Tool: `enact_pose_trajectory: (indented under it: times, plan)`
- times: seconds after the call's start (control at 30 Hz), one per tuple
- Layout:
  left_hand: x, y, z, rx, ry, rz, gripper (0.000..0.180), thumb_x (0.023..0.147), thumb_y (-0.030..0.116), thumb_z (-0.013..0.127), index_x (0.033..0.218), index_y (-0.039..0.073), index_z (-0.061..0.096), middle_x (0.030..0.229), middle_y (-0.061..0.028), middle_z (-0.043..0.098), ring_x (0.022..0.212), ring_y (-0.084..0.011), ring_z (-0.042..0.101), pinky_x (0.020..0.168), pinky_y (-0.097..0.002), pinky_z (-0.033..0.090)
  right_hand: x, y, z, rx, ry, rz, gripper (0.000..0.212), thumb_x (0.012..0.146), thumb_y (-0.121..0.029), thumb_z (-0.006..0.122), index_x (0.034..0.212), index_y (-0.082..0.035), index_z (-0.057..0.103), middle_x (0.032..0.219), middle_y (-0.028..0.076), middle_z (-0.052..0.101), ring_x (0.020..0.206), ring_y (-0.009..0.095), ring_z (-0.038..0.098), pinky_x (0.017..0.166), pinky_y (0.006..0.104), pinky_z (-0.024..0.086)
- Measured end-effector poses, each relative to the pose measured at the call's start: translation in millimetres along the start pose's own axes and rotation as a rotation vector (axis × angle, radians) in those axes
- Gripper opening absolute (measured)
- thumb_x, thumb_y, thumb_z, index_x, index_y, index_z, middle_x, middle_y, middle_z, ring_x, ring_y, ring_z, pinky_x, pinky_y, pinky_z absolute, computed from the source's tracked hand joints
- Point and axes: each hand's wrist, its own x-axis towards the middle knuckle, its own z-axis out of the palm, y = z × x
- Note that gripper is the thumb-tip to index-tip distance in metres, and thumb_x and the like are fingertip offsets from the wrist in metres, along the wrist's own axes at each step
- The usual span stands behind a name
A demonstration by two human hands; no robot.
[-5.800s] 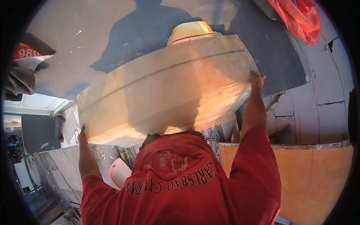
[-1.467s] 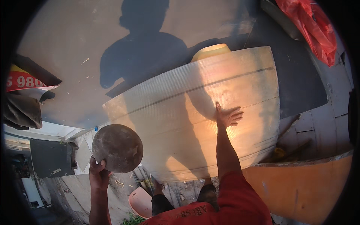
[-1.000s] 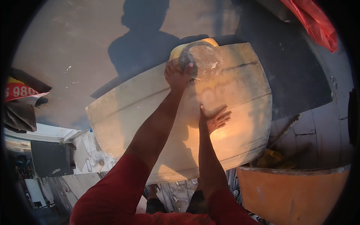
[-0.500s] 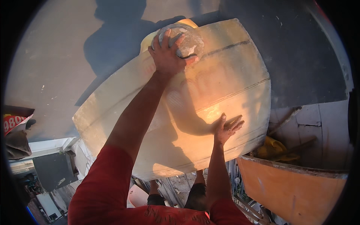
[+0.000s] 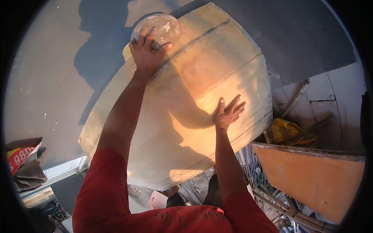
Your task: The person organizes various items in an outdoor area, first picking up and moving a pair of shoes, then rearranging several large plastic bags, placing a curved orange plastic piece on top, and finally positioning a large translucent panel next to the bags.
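A large yellowish sheet with dark parallel crease lines spans the middle of the view, over a dark grey surface. On its far edge sits a round, grey-brown, stone-like lump with pale patches. My left hand lies at the near side of that lump, its fingers spread over the surface. Farther right and nearer, my right hand is at the sheet with fingers spread; nothing is in it. A bit of yellow material shows beside the lump. Both palms are partly hidden.
At right stands an orange-brown panel, with a yellow cloth-like thing and wooden sticks behind it. A red printed packet and dark cloth lie at left. Thin rods lie below.
The sheet and lump now appear farther left and higher in view. My left hand has slipped slightly toward the lump's near-left side. My right hand stays spread at the sheet.
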Motion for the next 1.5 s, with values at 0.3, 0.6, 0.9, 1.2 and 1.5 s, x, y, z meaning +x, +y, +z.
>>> enact_pose_trajectory:
  times: [0.3,0.6,0.9,1.2,1.5]
  plan:
    - [-72.7,-102.1,-52.8,0.109,-0.242,-0.278,0.063,0.086,0.053,0.07,0.125,0.004,0.061,0.113,-0.0213,0.069,0.105,-0.0412,0.064,0.089,-0.0469,0.051,28.1,7.0,-38.7,0.108,0.076,-0.113,0.105,0.082,-0.076,0.059,0.155,-0.009,0.026,0.16,0.026,0.015,0.15,0.042,0.014,0.117,0.0597,0.015]
    - [-36.8,-135.5,-53.3,-0.016,-0.716,-0.682,0.09,0.075,0.079,0.066,0.102,-0.007,0.067,0.099,-0.0238,0.069,0.098,-0.0356,0.066,0.087,-0.0425,0.049,236.4,104.0,-134.0,-0.23,0.061,0.012,0.122,0.068,-0.088,0.061,0.146,0.003,0.041,0.148,0.024,0.043,0.141,0.04,0.036,0.115,0.0533,0.026]
    - [-41.7,-142.4,-50.1,-0.17,-0.546,-0.939,0.074,0.074,0.069,0.076,0.091,-0.004,0.071,0.088,-0.0121,0.068,0.08,-0.0231,0.063,0.076,-0.0381,0.05,238.9,122.8,-124.1,-0.044,-0.028,0.058,0.122,0.068,-0.079,0.072,0.133,0.021,0.046,0.132,0.032,0.056,0.126,0.041,0.052,0.108,0.04,0.039]
    - [-40.4,-161.1,-36.8,-0.373,-0.58,-1.005,0.078,0.072,0.068,0.077,0.097,-0.006,0.071,0.1,-0.0157,0.07,0.09,-0.0238,0.064,0.08,-0.0386,0.05,245.3,94.0,-122.7,0.039,-0.155,0.116,0.119,0.068,-0.075,0.077,0.137,0.017,0.044,0.137,0.034,0.05,0.13,0.042,0.048,0.109,0.0416,0.039]
    - [-37.5,-144.0,-33.0,0.024,-0.521,-0.901,0.074,0.074,0.066,0.077,0.1,-0.003,0.069,0.099,-0.014,0.069,0.093,-0.0238,0.064,0.085,-0.0382,0.05,36.6,-47.8,-35.6,0.053,-0.046,-0.568,0.104,0.074,-0.068,0.075,0.156,-0.019,0.031,0.158,0.029,0.018,0.146,0.05,0.019,0.115,0.0608,0.025]
